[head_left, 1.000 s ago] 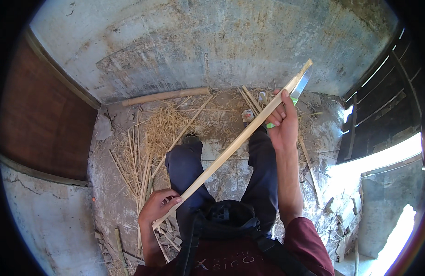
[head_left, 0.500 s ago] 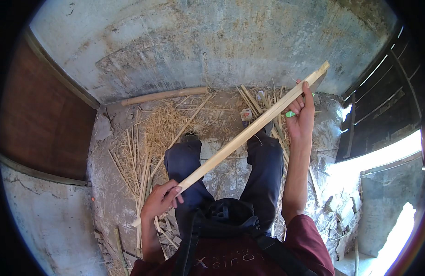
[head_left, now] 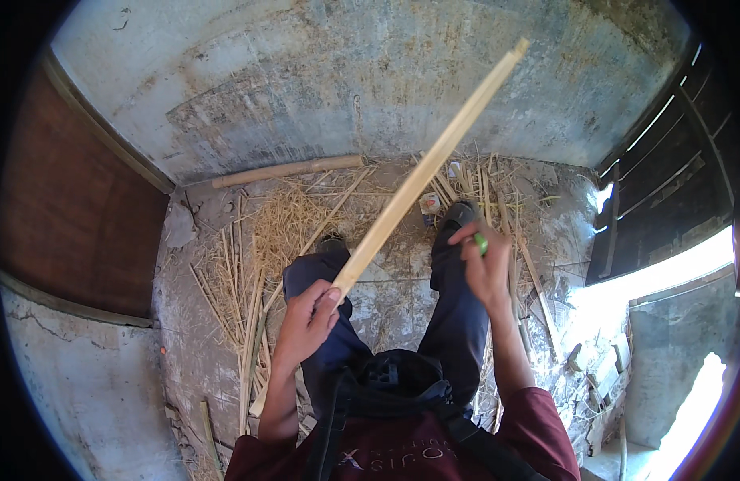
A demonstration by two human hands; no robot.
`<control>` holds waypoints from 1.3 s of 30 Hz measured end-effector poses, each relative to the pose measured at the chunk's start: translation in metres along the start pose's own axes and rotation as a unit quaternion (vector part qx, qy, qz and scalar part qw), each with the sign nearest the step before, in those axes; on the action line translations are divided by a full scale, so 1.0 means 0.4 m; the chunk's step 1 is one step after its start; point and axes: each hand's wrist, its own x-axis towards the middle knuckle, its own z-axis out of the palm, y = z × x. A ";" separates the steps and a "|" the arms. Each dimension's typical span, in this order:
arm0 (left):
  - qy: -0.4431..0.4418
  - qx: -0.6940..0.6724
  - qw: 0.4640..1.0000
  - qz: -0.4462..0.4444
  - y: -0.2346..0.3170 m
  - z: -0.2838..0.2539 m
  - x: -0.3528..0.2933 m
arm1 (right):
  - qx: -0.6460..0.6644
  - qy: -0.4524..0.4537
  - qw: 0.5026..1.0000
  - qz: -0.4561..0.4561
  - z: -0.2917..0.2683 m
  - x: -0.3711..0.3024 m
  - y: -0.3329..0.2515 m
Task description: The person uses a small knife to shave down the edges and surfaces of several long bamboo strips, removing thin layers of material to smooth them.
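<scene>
My left hand grips the near end of a long pale bamboo strip, which slants up and to the right, its far end raised toward the concrete wall. My right hand is off the strip, held above my right knee, closed around a small tool with a green handle; its blade is hidden. I am seated, with my dark-trousered legs stretched out on the concrete floor.
Split bamboo strips and straw-like shavings litter the floor to my left and ahead. A thicker bamboo pole lies along the foot of the wall. A brown wooden panel stands left; a dark slatted door right.
My right hand has let go of the strip's far part and pulled back toward my knee with the green tool. The left hand has slid the strip forward and tilted it up.
</scene>
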 end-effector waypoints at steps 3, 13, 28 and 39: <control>-0.031 0.008 0.999 0.004 0.033 0.044 0.021 | -0.043 -0.032 0.994 -0.091 0.059 -0.009 -0.024; -0.066 -0.028 0.997 0.012 0.067 0.096 0.034 | -0.186 -0.098 0.971 -0.112 0.116 -0.056 -0.009; -0.010 -0.055 0.998 -0.002 0.069 0.139 0.028 | -0.202 -0.067 0.968 -0.135 0.135 -0.072 -0.016; -0.019 -0.043 0.998 0.036 0.087 0.141 0.025 | -0.187 -0.081 0.972 -0.113 0.138 -0.091 -0.049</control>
